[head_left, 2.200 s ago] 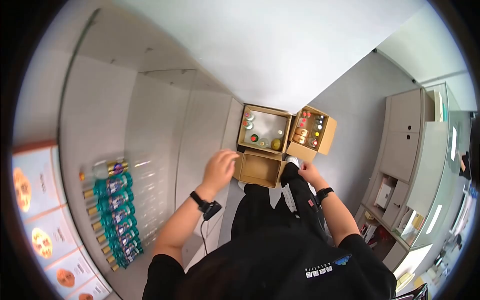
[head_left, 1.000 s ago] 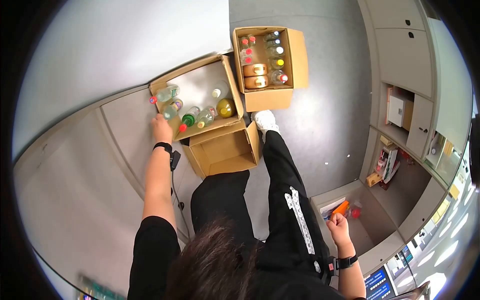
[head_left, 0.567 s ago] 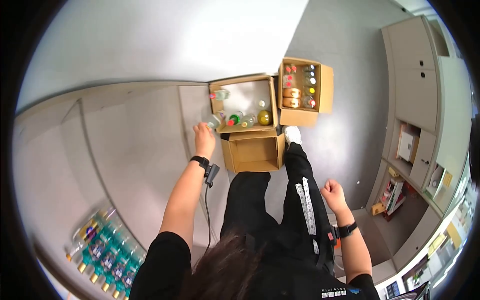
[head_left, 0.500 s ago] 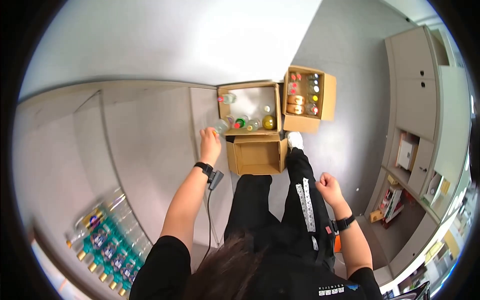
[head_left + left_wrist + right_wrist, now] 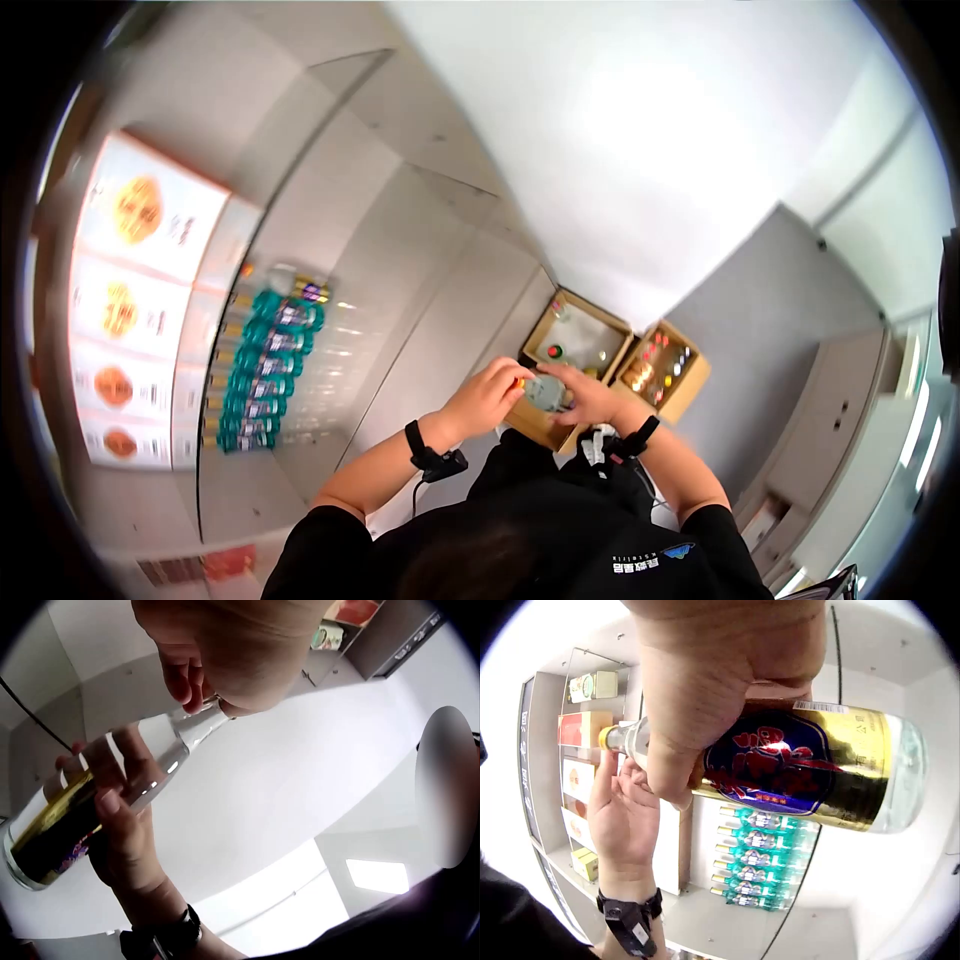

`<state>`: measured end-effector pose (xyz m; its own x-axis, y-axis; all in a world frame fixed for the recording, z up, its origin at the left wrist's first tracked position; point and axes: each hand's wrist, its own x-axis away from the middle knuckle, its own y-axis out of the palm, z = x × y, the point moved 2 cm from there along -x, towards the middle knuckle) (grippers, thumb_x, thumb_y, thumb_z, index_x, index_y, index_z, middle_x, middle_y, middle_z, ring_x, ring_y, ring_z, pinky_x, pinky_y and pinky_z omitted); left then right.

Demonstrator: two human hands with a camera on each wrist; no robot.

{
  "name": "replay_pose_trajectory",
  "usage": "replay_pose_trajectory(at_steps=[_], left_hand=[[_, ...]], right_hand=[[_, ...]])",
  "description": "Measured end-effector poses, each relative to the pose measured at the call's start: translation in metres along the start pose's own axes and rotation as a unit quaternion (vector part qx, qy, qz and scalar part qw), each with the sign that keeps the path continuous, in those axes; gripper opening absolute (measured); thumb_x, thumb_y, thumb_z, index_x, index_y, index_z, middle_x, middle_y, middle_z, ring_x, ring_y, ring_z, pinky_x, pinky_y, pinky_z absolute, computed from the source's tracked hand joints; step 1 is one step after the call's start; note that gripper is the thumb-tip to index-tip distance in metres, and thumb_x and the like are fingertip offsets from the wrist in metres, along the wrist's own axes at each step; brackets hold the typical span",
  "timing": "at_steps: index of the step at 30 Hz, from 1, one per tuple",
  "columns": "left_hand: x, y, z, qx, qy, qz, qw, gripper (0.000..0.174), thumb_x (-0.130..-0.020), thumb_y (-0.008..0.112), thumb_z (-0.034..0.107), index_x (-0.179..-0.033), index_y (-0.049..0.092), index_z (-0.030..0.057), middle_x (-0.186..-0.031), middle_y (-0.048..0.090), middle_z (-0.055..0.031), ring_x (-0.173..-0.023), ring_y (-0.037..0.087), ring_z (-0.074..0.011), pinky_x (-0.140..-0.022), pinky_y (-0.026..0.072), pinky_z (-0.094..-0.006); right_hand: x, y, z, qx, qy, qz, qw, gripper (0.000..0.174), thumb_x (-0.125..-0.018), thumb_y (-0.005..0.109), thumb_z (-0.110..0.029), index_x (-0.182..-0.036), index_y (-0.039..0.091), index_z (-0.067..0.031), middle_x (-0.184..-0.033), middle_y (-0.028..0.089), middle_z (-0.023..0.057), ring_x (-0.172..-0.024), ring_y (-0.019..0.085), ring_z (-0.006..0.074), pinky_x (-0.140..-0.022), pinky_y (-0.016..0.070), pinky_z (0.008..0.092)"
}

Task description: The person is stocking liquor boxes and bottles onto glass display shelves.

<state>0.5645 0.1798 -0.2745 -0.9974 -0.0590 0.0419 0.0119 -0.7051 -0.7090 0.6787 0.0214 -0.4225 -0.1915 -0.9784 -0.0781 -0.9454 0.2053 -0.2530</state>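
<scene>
A clear glass bottle [image 5: 546, 392] with a yellow cap lies sideways between both hands. The left hand [image 5: 487, 397] pinches its capped neck; in the left wrist view the left hand's [image 5: 232, 652] fingers curl at the neck. The right hand [image 5: 590, 396] grips the bottle's body. A gold label [image 5: 855, 765] with a dark blue oval shows in the right wrist view, beside the right hand's [image 5: 720, 682] thumb and palm. Below the hands, a cardboard box [image 5: 628, 341] holds several bottles, and an empty-looking box [image 5: 535, 424] is partly hidden by the hands.
A row of teal-labelled bottles [image 5: 268, 365] stands on the shelf at left, beside white boxes with orange pictures [image 5: 135, 310]. Another carton [image 5: 690, 385] with bottles and copper-coloured items sits on the floor. Grey cabinets [image 5: 800, 430] stand at right.
The left hand has brought the bottle up from beside the boxes. The right hand has moved in from the right and taken hold of its body. The head view has swung toward the shelf.
</scene>
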Motion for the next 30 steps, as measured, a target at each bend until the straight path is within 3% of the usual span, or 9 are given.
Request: replay_pose_trajectory(at_steps=[3,5,9,10,15,17,18,23,30], left_hand=[[0.039,-0.025,0.035,-0.012,-0.001,0.092,0.996,0.025,-0.094,0.055,0.009,-0.118,0.053,0.0043,-0.111,0.051,-0.0132,-0.093,0.055,-0.0290,-0.083,0.0477,-0.0355],[0.051,-0.031,0.044,0.017,-0.010,0.110,0.994,0.026,-0.094,0.055,0.009,-0.120,0.052,0.0049,-0.111,0.051,-0.0128,-0.092,0.055,-0.0275,-0.083,0.0475,-0.0349],[0.088,-0.044,0.063,-0.012,-0.008,0.216,0.976,0.033,-0.094,0.055,0.007,-0.126,0.050,0.0049,-0.114,0.052,-0.0121,-0.093,0.055,-0.0242,-0.083,0.0476,-0.0335],[0.097,-0.047,0.060,0.031,-0.027,0.261,0.965,0.037,-0.093,0.056,0.007,-0.129,0.049,0.0059,-0.116,0.052,-0.0121,-0.094,0.056,-0.0240,-0.082,0.0483,-0.0337],[0.134,-0.047,0.033,0.126,-0.058,0.433,0.890,0.047,-0.092,0.058,0.006,-0.136,0.044,0.0069,-0.123,0.053,-0.0123,-0.099,0.058,-0.0217,-0.083,0.0497,-0.0321],[0.166,-0.042,0.006,0.051,-0.101,0.421,0.900,0.044,-0.091,0.058,0.005,-0.134,0.047,0.0048,-0.122,0.054,-0.0127,-0.102,0.058,-0.0217,-0.086,0.0495,-0.0320],[0.182,-0.042,-0.007,0.051,-0.098,0.428,0.897,0.044,-0.091,0.058,0.005,-0.134,0.047,0.0048,-0.122,0.054,-0.0127,-0.102,0.058,-0.0217,-0.086,0.0495,-0.0320],[0.250,-0.028,-0.055,-0.012,-0.223,0.406,0.886,0.029,-0.089,0.060,0.012,-0.117,0.060,0.0082,-0.114,0.059,-0.0123,-0.105,0.058,-0.0298,-0.087,0.0499,-0.0356],[0.323,-0.002,-0.100,-0.097,-0.346,0.376,0.854,0.027,-0.084,0.065,0.014,-0.111,0.066,0.0116,-0.109,0.062,-0.0106,-0.104,0.058,-0.0329,-0.092,0.0476,-0.0397]], right_hand=[[-0.030,-0.017,-0.072,-0.006,-0.051,-0.087,0.995,0.089,-0.067,0.083,-0.029,-0.141,0.038,-0.0074,-0.132,0.051,0.0177,-0.122,0.050,0.0347,-0.102,0.0415,0.0391],[-0.035,-0.013,-0.091,-0.016,0.014,-0.139,0.990,0.081,-0.068,0.083,-0.028,-0.135,0.042,-0.0060,-0.124,0.056,0.0172,-0.113,0.056,0.0341,-0.095,0.0460,0.0380],[-0.062,0.015,-0.118,-0.029,-0.126,-0.084,0.988,0.074,-0.067,0.085,-0.024,-0.127,0.046,-0.0061,-0.112,0.060,0.0155,-0.105,0.060,0.0317,-0.090,0.0477,0.0368],[-0.072,0.020,-0.122,-0.069,-0.061,-0.128,0.988,0.077,-0.066,0.085,-0.024,-0.129,0.044,-0.0049,-0.113,0.059,0.0156,-0.106,0.059,0.0289,-0.091,0.0464,0.0370],[-0.130,0.047,-0.141,-0.014,-0.122,-0.143,0.982,0.079,-0.069,0.084,-0.024,-0.132,0.041,-0.0028,-0.115,0.059,0.0147,-0.106,0.057,0.0243,-0.093,0.0451,0.0351],[-0.170,0.070,-0.149,-0.089,-0.042,-0.078,0.992,0.081,-0.070,0.084,-0.025,-0.134,0.039,-0.0039,-0.115,0.058,0.0134,-0.106,0.056,0.0223,-0.094,0.0443,0.0352],[-0.172,0.073,-0.160,-0.114,-0.023,-0.114,0.987,0.082,-0.071,0.084,-0.026,-0.135,0.037,-0.0050,-0.116,0.058,0.0127,-0.107,0.055,0.0218,-0.096,0.0434,0.0358],[-0.244,0.102,-0.128,-0.066,-0.066,-0.096,0.991,0.082,-0.071,0.084,-0.025,-0.135,0.037,-0.0056,-0.117,0.058,0.0133,-0.108,0.056,0.0224,-0.097,0.0431,0.0360],[-0.313,0.118,-0.123,-0.031,-0.068,-0.087,0.993,0.079,-0.069,0.085,-0.020,-0.132,0.040,-0.0036,-0.115,0.057,0.0124,-0.107,0.056,0.0237,-0.093,0.0463,0.0376]])
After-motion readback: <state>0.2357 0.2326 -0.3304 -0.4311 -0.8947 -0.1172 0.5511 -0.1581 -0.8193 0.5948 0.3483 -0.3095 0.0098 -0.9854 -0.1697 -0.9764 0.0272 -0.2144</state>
